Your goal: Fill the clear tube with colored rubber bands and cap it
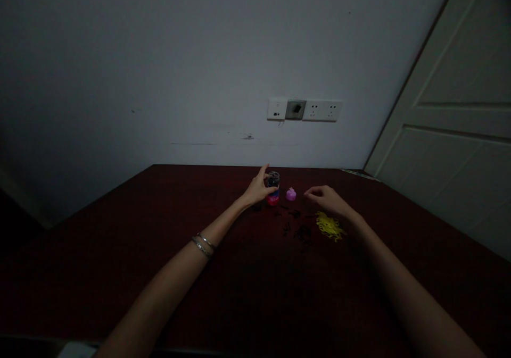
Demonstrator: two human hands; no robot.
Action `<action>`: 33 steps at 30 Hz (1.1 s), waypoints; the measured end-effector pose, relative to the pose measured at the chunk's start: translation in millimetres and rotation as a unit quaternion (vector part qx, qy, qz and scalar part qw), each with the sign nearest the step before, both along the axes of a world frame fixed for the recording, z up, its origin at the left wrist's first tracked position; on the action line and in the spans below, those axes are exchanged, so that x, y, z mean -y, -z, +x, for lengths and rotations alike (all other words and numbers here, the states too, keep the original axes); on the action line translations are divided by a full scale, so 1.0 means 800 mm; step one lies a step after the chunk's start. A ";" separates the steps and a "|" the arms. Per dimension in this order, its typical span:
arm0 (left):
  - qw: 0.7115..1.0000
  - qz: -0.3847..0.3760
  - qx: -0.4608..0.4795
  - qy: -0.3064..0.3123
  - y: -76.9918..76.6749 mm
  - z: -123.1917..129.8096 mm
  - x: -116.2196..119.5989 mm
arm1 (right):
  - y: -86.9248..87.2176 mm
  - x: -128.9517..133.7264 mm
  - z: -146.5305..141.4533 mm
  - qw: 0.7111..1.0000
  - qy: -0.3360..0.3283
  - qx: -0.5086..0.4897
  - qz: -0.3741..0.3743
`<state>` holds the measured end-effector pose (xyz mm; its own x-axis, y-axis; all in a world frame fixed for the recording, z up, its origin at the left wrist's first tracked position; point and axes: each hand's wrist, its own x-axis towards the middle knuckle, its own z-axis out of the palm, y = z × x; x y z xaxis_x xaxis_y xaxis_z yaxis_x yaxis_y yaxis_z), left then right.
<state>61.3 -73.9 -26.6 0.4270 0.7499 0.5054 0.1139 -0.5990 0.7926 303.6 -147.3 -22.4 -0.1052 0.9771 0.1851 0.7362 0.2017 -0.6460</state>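
Note:
My left hand point(257, 189) is wrapped round the side of a small clear jar point(273, 186), which stands upright and open-topped with dark, blue and pink-red layers showing. Just right of the jar sits a small pink-purple lid-like piece point(291, 194). Beyond that piece, my right hand point(322, 196) hovers with thumb and fingertips pressed together; whatever they may pinch is too small to make out. A heap of yellow bands point(329, 226) lies below my right hand. Scattered small dark pieces point(302, 234) lie left of the heap.
The dark red table point(199, 305) meets a pale wall point(199, 71) at its back edge. Wall sockets point(322, 111) are above the jar. A white panelled door point(459, 134) stands at the right, and a pale object point(77, 350) shows at the bottom left.

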 end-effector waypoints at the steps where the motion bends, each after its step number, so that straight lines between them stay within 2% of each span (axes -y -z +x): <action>1: 1.000 -0.004 0.003 -0.002 0.000 0.000 0.000 | -0.003 0.002 -0.009 1.000 -0.006 0.029 -0.003; 6: 1.000 -0.013 0.008 0.004 0.003 -0.002 -0.006 | -0.002 0.004 -0.035 0.989 -0.006 0.146 0.026; 17: 0.999 -0.035 0.027 0.029 0.008 -0.002 -0.008 | 0.013 0.004 -0.043 0.972 0.009 0.234 0.012; 27: 0.995 -0.085 0.016 0.046 0.007 -0.005 -0.010 | 0.012 0.006 -0.055 0.991 -0.048 0.128 -0.008; 30: 0.994 -0.098 -0.039 0.040 -0.010 -0.022 -0.015 | 0.014 0.009 -0.061 0.993 -0.079 0.076 -0.038; 33: 0.987 -0.099 -0.130 0.003 -0.034 -0.053 -0.020 | 0.014 0.013 -0.069 0.987 -0.120 -0.002 -0.107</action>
<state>18.9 -57.8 0.4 0.5279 0.8196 0.2225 0.3248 -0.4369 0.8388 248.7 -157.6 -33.2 -0.3390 0.9405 -0.0224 0.6811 0.2289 -0.6955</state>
